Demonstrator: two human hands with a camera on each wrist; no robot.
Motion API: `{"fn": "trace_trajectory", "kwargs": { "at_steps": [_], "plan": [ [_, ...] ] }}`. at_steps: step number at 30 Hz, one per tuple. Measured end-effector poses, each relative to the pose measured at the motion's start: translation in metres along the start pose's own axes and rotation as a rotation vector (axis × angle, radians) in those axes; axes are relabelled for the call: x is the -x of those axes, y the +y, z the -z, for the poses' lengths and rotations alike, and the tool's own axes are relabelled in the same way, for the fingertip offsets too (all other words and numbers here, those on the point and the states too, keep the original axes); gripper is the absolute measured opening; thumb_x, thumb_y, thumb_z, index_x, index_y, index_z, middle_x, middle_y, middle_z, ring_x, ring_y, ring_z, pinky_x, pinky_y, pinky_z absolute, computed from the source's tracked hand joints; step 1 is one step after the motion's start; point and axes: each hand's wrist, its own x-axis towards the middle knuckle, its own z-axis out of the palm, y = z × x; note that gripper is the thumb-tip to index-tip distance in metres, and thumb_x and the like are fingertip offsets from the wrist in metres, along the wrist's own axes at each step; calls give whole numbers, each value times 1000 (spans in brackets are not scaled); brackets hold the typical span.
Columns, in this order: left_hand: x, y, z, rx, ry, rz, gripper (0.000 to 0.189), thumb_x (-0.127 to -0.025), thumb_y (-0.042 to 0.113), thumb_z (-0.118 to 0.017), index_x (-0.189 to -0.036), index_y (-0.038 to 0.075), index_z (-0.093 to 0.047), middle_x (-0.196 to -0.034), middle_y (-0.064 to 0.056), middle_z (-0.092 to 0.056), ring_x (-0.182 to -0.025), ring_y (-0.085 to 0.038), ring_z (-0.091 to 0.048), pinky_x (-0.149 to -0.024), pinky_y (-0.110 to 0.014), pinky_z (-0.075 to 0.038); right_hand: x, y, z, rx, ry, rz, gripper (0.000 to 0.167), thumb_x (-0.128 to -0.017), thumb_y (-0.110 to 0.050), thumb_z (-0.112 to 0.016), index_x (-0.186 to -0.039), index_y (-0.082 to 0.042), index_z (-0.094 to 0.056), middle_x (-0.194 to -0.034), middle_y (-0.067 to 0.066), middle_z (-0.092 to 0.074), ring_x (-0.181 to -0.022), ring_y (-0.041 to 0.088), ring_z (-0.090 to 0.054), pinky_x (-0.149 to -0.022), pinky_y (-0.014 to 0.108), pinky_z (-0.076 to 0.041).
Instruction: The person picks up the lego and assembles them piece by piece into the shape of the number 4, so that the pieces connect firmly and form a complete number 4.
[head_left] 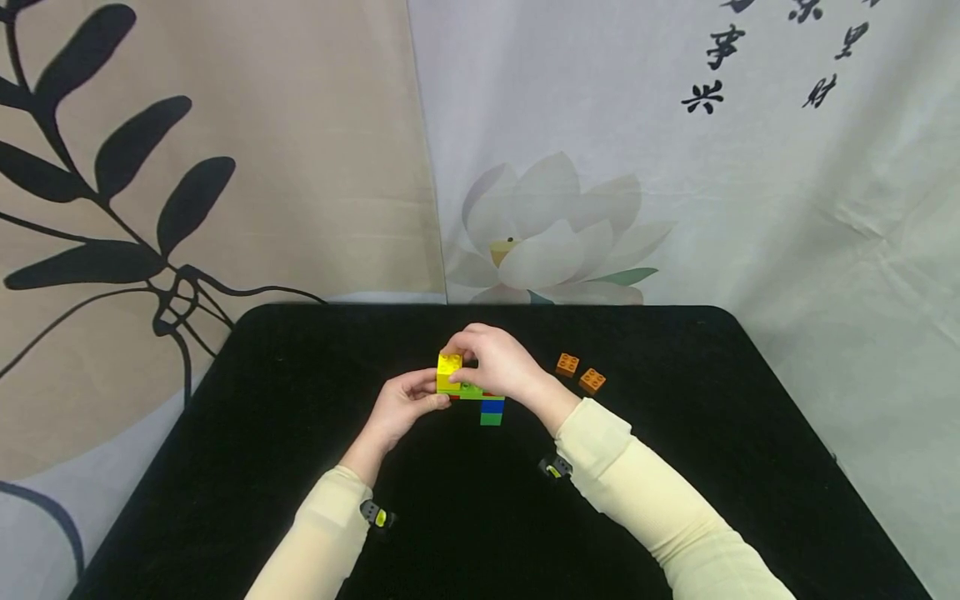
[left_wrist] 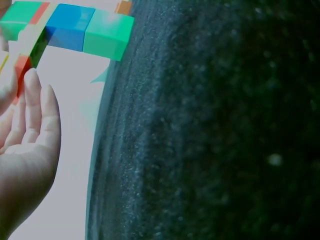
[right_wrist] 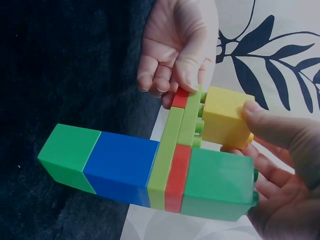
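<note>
In the head view my left hand (head_left: 401, 408) is at the left end of a brick build, pinching a red plate (right_wrist: 180, 97) and a lime plate (right_wrist: 189, 120) between thumb and fingers. From above, my right hand (head_left: 501, 362) grips a yellow brick (right_wrist: 226, 116) with its thumb and fingers. That brick stands over the lime plate, whose studs show in the gap between them. Beside it on the build sits a green brick (right_wrist: 219, 184). Below hang a blue brick (right_wrist: 122, 167) and a second green brick (right_wrist: 70, 156), joined end to end.
Two orange bricks (head_left: 567, 364) lie on the black tabletop (head_left: 660, 467), right of my right hand. Behind the table hangs a printed cloth (head_left: 337, 167) with leaves and a lotus. Small dark cameras (head_left: 555, 467) sit at both wrists.
</note>
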Motion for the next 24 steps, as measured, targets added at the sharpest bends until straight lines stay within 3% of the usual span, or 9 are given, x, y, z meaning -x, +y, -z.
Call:
{"fn": "trace_trajectory", "kwargs": {
  "at_steps": [3,10,13,20,24],
  "plan": [
    [0,2,-1,0,5,11,40,-90,-1,-69,-130,-4,-60,-114,-21,-69,-95,-22,-70,-87,-30,-56,0,0,-1,-4,-3,-6,27,-85,-21,-80,-109,-14,-71,-104,0,-64,-92,14,-62,-83,23,-52],
    [12,28,-6,-31,8,9,38,-91,-1,-69,-127,-7,-61,-111,-20,-70,-96,-22,-70,-88,-31,-55,2,2,-1,-17,-1,-5,27,-85,-21,-80,-109,-14,-71,-105,0,-64,-93,17,-62,-83,24,-52],
    [12,29,-6,-35,9,3,38,-91,-1,-69,-127,-7,-61,-110,-20,-70,-95,-22,-70,-88,-30,-55,2,2,-2,-16,1,1,27,-85,-20,-80,-109,-14,-70,-105,0,-64,-93,17,-62,-83,24,-52],
    [2,1,-1,-35,21,0,38,-91,3,-70,-128,-1,-63,-110,-15,-71,-97,-23,-69,-89,-31,-55,2,2,-2,-1,-3,21,27,-85,-20,-80,-109,-14,-70,-105,0,-64,-93,17,-62,-84,26,-52],
    [1,-2,0,-50,22,-18,39,-90,4,-72,-127,0,-64,-108,-15,-72,-97,-22,-70,-89,-31,-55,2,0,-1,16,-10,15,27,-85,-20,-80,-109,-14,-71,-106,1,-64,-93,18,-62,-85,27,-53]
  ]
}}
